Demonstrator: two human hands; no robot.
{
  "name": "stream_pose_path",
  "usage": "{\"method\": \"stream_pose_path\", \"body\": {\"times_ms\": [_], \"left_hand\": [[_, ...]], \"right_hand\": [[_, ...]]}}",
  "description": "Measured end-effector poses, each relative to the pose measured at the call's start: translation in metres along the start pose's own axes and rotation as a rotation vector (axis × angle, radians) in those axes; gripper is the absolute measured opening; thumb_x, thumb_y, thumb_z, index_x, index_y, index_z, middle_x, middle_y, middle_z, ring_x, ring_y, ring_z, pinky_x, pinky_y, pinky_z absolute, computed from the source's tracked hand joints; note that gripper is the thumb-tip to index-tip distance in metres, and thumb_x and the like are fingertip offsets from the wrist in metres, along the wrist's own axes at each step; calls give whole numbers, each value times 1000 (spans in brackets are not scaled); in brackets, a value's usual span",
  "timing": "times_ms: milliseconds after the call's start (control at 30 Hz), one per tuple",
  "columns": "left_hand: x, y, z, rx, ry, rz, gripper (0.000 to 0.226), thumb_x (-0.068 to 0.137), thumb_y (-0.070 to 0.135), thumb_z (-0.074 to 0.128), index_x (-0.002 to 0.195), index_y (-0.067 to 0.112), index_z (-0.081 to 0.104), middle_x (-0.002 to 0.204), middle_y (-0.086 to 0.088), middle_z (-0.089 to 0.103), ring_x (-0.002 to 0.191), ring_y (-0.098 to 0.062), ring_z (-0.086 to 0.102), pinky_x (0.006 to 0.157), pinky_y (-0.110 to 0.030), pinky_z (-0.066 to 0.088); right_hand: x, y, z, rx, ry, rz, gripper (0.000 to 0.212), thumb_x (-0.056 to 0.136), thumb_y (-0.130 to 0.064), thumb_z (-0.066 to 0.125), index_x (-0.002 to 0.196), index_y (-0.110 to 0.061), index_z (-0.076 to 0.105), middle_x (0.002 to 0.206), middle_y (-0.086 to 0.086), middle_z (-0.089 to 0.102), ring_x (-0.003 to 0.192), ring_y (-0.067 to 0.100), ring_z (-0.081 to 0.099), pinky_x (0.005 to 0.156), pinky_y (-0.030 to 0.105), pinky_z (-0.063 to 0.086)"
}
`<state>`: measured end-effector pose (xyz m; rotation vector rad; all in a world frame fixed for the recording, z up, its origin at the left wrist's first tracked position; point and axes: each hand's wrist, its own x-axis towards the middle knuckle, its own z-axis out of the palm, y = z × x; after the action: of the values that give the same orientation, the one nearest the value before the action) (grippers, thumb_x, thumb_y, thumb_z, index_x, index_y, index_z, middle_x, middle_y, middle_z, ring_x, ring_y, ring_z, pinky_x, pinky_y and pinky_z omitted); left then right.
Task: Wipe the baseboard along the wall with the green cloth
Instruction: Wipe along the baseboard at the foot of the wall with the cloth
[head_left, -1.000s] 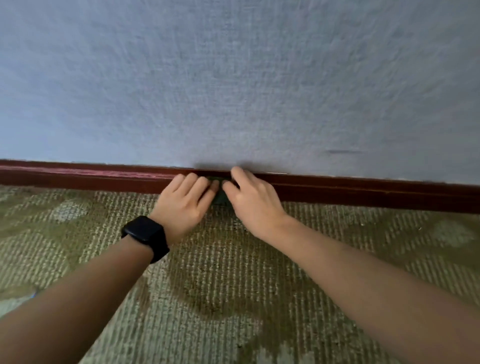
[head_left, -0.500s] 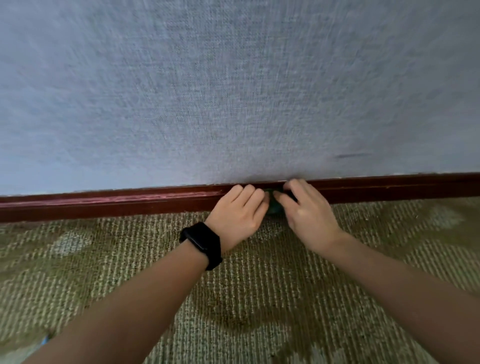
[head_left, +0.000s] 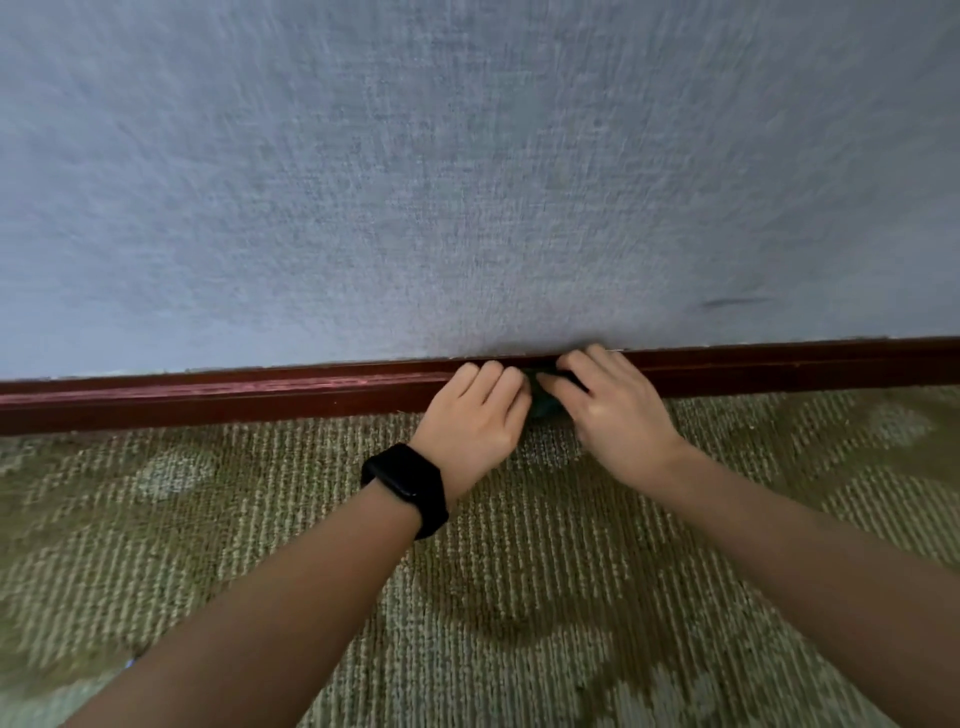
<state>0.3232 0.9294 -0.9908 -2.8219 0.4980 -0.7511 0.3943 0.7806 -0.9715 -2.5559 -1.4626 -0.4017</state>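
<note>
A dark red wooden baseboard (head_left: 260, 397) runs along the foot of the grey wall. Only a small dark green patch of the green cloth (head_left: 545, 402) shows between my two hands; the rest is hidden under them. My left hand (head_left: 475, 415), with a black watch on its wrist, presses its curled fingers against the baseboard just left of the cloth. My right hand (head_left: 615, 410) lies over the cloth, its fingers curled round it at the baseboard's top edge.
The grey textured wall (head_left: 467, 182) fills the upper half, with a dark scuff mark (head_left: 732, 302) at the right. Green patterned carpet (head_left: 519, 597) covers the floor below the baseboard.
Both hands, with the cloth between them, have slid to the right along the baseboard, nearer to the scuff mark on the wall.
</note>
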Motion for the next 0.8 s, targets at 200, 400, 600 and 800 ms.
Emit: {"method": "stream_pose_path", "body": {"times_ms": [200, 400, 600, 800], "left_hand": [[-21, -24, -6, 20, 11, 29, 28, 86, 1, 45, 88, -1, 73, 74, -9, 65, 64, -24, 60, 60, -32, 45], [-69, -60, -13, 88, 10, -35, 29, 88, 0, 43, 97, -7, 70, 73, -13, 64, 74, -27, 40, 62, -35, 33], [-66, -51, -12, 73, 7, -80, 31, 89, 1, 42, 94, -6, 71, 74, -13, 65, 71, -28, 53, 62, -35, 38], [-34, -32, 0, 9, 52, 32, 32, 91, 1, 40, 98, -2, 71, 73, -6, 63, 65, -23, 58, 59, -31, 41]], "right_hand": [[18, -29, 4, 3, 12, -1, 15, 59, 8, 70, 74, 5, 70, 73, 19, 64, 67, 31, 64, 57, 33, 52], [48, -81, 27, 66, 87, -66, 9, 70, 1, 60, 68, 1, 69, 70, 13, 63, 65, 28, 63, 55, 30, 50], [44, -69, 21, 27, 48, -90, 26, 54, 6, 78, 78, 1, 72, 71, 13, 63, 67, 29, 63, 58, 30, 51], [17, -33, 10, -5, 10, 19, 33, 51, 12, 82, 82, 6, 70, 68, 18, 60, 60, 29, 60, 53, 30, 50]]}}
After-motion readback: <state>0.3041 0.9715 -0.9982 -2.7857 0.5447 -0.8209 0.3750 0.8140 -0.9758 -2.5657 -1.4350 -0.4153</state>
